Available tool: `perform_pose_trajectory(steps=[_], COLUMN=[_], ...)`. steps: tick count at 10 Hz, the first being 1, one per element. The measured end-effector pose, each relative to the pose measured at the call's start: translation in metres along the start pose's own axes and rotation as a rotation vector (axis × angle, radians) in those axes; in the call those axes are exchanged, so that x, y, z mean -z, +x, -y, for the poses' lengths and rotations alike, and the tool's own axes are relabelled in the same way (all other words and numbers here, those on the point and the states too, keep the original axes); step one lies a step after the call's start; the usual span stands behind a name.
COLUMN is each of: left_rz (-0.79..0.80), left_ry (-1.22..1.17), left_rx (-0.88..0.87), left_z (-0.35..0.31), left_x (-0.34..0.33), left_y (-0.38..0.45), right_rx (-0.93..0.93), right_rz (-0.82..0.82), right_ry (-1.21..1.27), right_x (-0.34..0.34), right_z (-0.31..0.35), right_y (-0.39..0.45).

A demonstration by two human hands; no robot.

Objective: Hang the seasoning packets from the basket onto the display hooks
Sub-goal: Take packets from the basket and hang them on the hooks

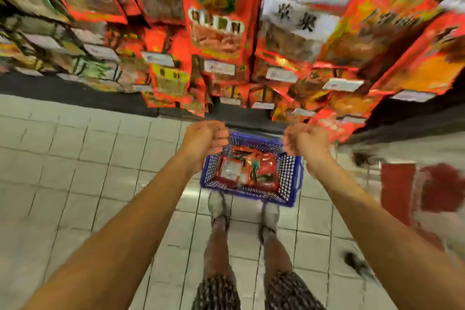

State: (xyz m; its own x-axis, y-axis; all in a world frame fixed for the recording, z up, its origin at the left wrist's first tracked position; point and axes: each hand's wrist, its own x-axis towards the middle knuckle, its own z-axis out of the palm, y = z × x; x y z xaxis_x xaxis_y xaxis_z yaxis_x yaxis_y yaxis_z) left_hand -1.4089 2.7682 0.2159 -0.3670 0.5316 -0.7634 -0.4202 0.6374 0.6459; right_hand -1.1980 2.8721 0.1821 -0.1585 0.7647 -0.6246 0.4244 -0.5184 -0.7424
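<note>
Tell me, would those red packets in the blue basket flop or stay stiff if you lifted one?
Probably floppy: the red packets lie crumpled and overlapping in the blue basket, like thin pouches. Likely light, since similar packs hang in rows on the display. Their glossy film may be a bit slippery. Neither hand holds one.

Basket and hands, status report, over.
Left hand and right hand curled, holding nothing. Blue basket on the floor, seasoning packets inside. Nothing between hands and basket.

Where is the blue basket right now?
In the head view, the blue basket sits on the tiled floor, just ahead of the person's shoes, below both raised hands.
</note>
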Motion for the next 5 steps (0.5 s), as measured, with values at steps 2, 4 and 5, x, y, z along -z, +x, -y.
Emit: perform_pose_trajectory(steps=[2, 4, 5], left_rz=[-0.095, -0.135, -0.097], left_ry=[0.019, 0.095, 0.224], left_rx=[0.302, 0.456, 0.484], left_z=[0.149, 0.271, 0.334], left_x=[0.011, 0.023, 0.034], left_y=[0.115, 0.225, 0.291], right_rx=[-0.144, 0.03, 0.226], right_rz=[0.116, 0.229, 0.477], right_ry=[-0.356, -0.862, -1.393], right_x=[-0.05, -0.111, -0.141], right_z=[-0.186, -0.351, -0.422], right_y=[0.096, 0.189, 0.238])
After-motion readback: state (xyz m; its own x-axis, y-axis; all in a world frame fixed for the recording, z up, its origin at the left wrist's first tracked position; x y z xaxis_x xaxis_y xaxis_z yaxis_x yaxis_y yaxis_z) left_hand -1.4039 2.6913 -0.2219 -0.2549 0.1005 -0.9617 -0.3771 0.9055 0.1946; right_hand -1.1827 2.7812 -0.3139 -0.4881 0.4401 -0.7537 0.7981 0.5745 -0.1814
